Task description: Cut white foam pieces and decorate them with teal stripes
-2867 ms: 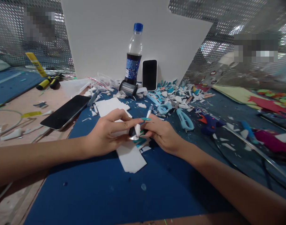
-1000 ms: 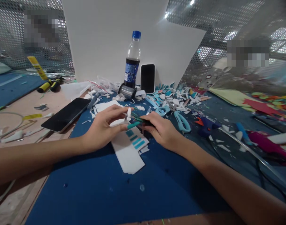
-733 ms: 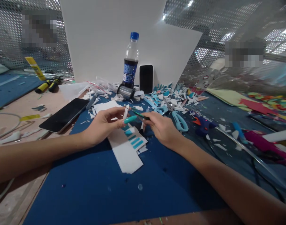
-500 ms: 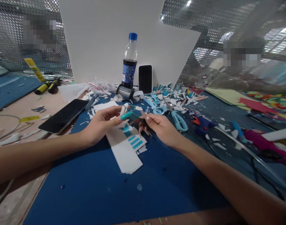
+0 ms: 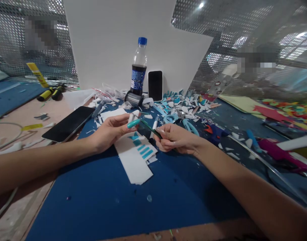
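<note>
My left hand (image 5: 110, 130) is closed, pinching a small white piece (image 5: 133, 116) between its fingertips. A turquoise, elongated shape (image 5: 133, 124) lies along the thumb tip; whether it is a separate piece or a nail I cannot make out. My right hand (image 5: 173, 139) is wrapped around a slim dark green tool (image 5: 152, 130), whose thin end points left to the white piece. Below the hands, a white sheet (image 5: 134, 167) lies on the blue mat, with several turquoise strips (image 5: 144, 150) on it.
A cola bottle (image 5: 139, 72), a metallic spool (image 5: 133, 98) and an upright white-framed device (image 5: 155, 86) stand behind, amid foam scraps (image 5: 185, 103). A phone (image 5: 69, 124) lies left. Light-blue scissors (image 5: 190, 126), a blue glue gun (image 5: 216, 133) and a magenta tool (image 5: 281, 154) lie right.
My right hand has turned and its fingers have curled around the green tool, more of which now shows. My left hand has barely moved, still pinching the white piece.
</note>
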Motion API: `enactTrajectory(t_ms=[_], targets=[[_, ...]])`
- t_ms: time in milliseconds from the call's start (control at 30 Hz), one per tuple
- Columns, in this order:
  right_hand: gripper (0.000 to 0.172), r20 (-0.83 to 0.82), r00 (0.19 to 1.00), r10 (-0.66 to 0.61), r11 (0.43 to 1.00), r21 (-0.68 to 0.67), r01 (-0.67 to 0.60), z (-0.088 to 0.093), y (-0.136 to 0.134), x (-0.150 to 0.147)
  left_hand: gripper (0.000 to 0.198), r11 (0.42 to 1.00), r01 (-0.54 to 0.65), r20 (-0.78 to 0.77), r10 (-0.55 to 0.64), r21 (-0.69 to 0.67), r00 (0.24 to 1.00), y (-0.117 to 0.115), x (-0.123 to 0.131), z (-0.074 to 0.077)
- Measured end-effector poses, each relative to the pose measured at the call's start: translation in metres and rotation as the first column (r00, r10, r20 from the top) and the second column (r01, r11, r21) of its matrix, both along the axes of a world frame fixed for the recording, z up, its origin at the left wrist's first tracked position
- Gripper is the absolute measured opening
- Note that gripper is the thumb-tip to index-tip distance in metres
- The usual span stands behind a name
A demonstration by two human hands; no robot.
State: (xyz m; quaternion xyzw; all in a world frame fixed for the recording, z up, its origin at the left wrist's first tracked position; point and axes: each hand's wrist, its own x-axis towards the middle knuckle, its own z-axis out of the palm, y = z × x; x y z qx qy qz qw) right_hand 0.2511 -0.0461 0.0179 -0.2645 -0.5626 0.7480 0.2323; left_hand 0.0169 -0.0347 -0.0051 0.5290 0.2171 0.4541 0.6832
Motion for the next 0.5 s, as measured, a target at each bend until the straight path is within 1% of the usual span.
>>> enactTrajectory(t_ms=[67,167,233,300,400,500], targets=[[0.037,0.011,1.000,-0.021,1.000,0.002,0.021,-0.0005,-0.0014,-0.0020,0.033,0.999,-0.019,0.012,0.019,-0.032,1.000,0.0013,0.0006,-0.0002],[0.042,0.074,0.994,-0.079,0.997,0.024,0.077,-0.0027,-0.0004,-0.0010,0.033,0.999,-0.049,0.009,0.050,-0.022,0.999,0.0024,0.0006,0.0001],[0.045,0.109,0.987,-0.116,0.992,0.057,0.111,-0.0045,0.0021,0.0014,0.035,0.998,-0.065,-0.002,0.065,-0.009,0.998,0.0027,0.0002,0.0007],[0.049,0.141,0.982,-0.124,0.988,0.112,0.109,-0.0055,0.0047,0.0040,0.036,0.998,-0.067,-0.019,0.068,0.016,0.998,0.0028,-0.0002,0.0011],[0.052,0.188,0.977,-0.101,0.971,0.234,0.055,-0.0051,0.0064,0.0054,0.032,0.990,-0.073,-0.037,0.077,0.120,0.996,0.0022,-0.0009,0.0009],[0.050,0.206,0.970,-0.131,0.923,0.383,0.043,-0.0047,0.0040,0.0029,0.030,0.953,-0.085,-0.062,0.107,0.291,0.992,0.0000,-0.0019,0.0003]])
